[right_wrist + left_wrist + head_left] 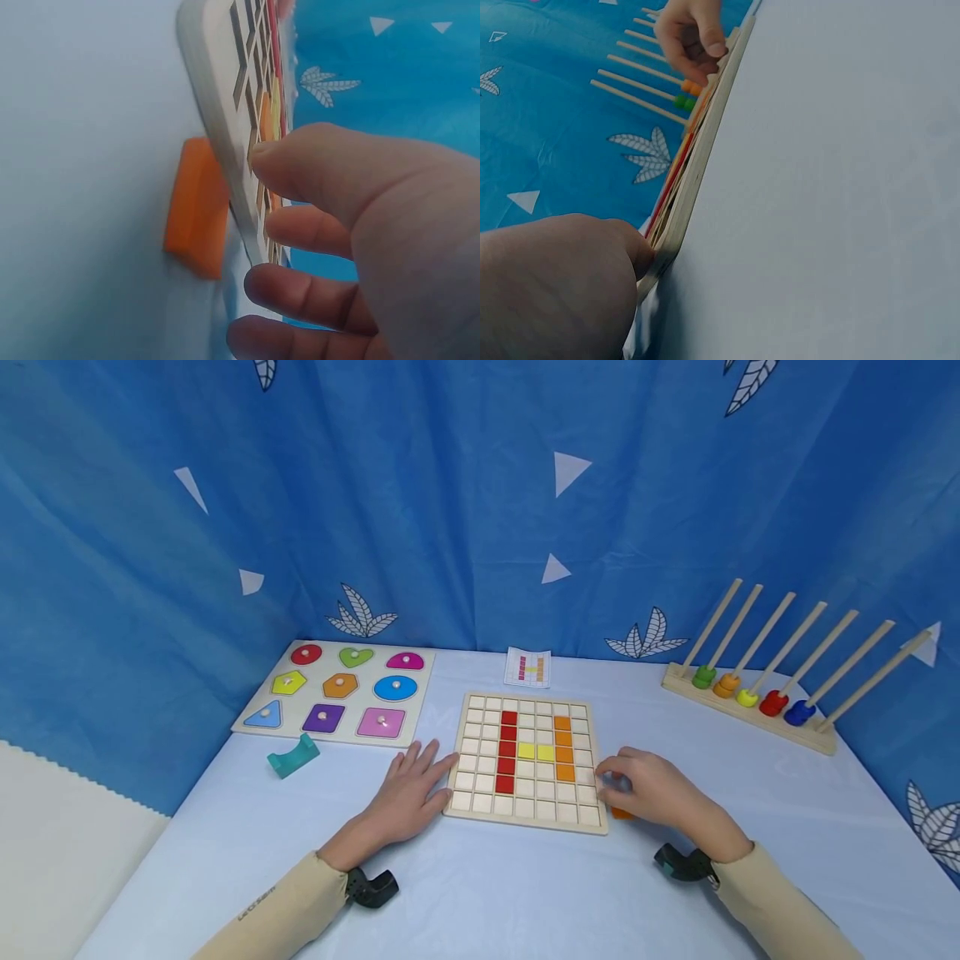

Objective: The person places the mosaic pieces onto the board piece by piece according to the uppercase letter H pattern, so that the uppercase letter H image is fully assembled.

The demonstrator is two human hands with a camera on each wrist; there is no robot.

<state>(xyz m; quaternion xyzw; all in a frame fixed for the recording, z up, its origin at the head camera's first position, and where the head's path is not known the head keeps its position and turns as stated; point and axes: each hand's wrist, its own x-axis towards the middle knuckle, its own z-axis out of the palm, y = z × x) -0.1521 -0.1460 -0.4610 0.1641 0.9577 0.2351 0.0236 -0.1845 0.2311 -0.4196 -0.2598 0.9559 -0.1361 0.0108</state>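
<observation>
A wooden grid board (525,814) lies flat on the table. It carries a column of red tiles (507,749), two yellow tiles (536,752) and a shorter column of orange tiles (564,749). My left hand (405,797) rests on the tabletop with fingers spread, index finger and thumb at the board's left edge. By the right edge, my right hand (648,785) hovers with loosely bent fingers; thumb (307,161) and fingertips are apart, holding nothing visible. Beneath it an orange block (196,210) lies beside the board, partly hidden from the head view. A bit of red shows under the fingers.
Behind the board stands a small pattern card (527,668). A shape puzzle (356,702) with knobbed pieces lies at the back left, a teal curved piece (294,757) before it. At the back right is a peg rack (750,706) with coloured beads. A blue curtain (450,510) hangs behind.
</observation>
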